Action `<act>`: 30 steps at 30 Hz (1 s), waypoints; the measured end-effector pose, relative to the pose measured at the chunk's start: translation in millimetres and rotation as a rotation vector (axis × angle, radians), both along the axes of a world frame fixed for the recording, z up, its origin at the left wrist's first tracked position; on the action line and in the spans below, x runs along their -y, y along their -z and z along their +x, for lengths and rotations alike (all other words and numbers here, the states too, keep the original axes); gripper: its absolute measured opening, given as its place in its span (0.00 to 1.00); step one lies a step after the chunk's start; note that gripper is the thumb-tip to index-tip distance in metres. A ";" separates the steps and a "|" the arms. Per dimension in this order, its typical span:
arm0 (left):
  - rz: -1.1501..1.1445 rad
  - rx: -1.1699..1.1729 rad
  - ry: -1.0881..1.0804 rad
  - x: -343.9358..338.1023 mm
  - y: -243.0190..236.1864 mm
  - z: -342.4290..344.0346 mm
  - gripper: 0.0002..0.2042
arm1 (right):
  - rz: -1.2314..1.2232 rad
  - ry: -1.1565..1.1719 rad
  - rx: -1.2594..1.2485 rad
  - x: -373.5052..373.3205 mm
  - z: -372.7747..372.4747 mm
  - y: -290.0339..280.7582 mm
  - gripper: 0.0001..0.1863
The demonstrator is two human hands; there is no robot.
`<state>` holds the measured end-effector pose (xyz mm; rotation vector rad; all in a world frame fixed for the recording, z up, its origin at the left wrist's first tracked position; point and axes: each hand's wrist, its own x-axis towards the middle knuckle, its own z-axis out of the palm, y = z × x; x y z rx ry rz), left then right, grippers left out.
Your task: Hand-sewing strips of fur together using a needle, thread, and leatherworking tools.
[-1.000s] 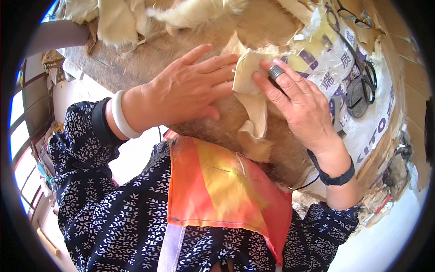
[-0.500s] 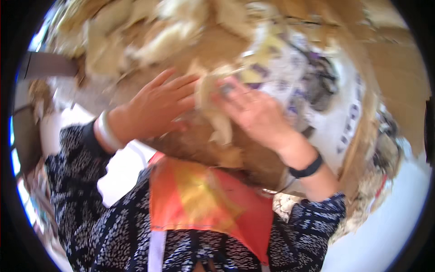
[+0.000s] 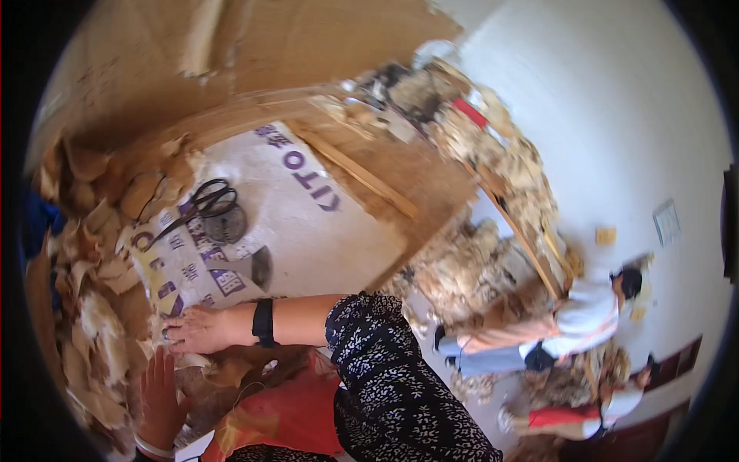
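Observation:
My left hand [image 3: 160,404], with a white bangle, has its fingers stretched out and apart on pale hide scraps at the lower left. Just above it my right hand [image 3: 198,331], wearing a metal band on a finger and a black wrist strap, lies with fingers apart on a pale hide piece [image 3: 196,362], partly hidden by the hand. Beyond it a printed white sheet [image 3: 323,239] bears black scissors [image 3: 215,196] and a grey rounded object [image 3: 223,229]. A pair of glasses [image 3: 150,192] is among hide scraps [image 3: 100,331] along the left.
A wooden strip [image 3: 358,173] lies on brown board. Piles of fur and scraps [image 3: 481,273] line the white wall [image 3: 631,138]. Two other people, one in a white top [image 3: 585,316], another lower right [image 3: 620,404], are at the right among the piles.
The view has swung sharply to the right, bringing the wall, piles and two people into sight. My hands now appear at the lower left, still side by side on the hide, fingers apart.

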<state>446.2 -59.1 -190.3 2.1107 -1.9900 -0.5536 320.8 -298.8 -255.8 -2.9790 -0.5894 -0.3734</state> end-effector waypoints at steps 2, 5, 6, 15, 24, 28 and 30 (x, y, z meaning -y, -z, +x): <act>0.010 0.063 0.079 6.4 1.3 2.8 0.49 | 0.057 0.119 -0.023 -0.7 -23.5 -14.1 0.18; 0.056 0.264 0.209 14.4 -4.0 8.1 0.43 | 0.251 0.279 0.072 -7.7 -85.2 -54.0 0.21; 0.117 0.397 0.235 18.0 -4.2 9.6 0.40 | 0.405 0.431 -0.047 -9.7 -113.3 -67.3 0.28; 0.016 0.341 0.379 29.2 21.5 28.5 0.27 | 0.726 1.267 0.874 -107.7 -377.9 -210.0 0.55; -0.289 0.615 0.195 -17.0 44.9 -3.5 0.32 | 0.863 1.124 0.939 -183.1 -387.7 -274.4 0.56; -0.403 0.768 0.074 -40.0 54.9 -22.9 0.35 | 0.498 1.045 1.085 -225.1 -435.4 -290.8 0.60; -0.438 0.803 0.025 -49.6 62.8 -29.5 0.36 | 0.565 1.021 1.240 -252.9 -476.3 -311.2 0.58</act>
